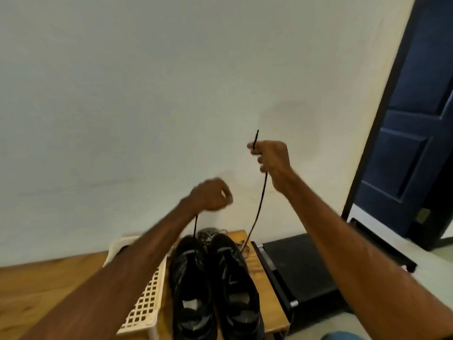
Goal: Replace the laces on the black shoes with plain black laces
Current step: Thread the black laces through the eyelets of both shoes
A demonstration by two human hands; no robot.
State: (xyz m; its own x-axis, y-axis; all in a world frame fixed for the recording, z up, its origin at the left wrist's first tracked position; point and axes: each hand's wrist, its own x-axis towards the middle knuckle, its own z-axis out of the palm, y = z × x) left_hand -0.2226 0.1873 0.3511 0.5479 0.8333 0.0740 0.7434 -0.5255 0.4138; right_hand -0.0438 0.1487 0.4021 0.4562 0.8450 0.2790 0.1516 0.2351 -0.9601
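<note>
Two ends of black lace point(259, 207): left hand point(211, 195) grips one, right hand point(272, 160) the other; black shoes' point(235, 268) markings unreadable.

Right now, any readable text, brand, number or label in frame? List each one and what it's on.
No readable text in this frame.
black shoes: pale marks on the sides, no lettering can be made out.
Pale patch inside the shoe nearer the basket: too blurred to read, if printed at all.
black lace, basket, door: no markings visible.
</note>
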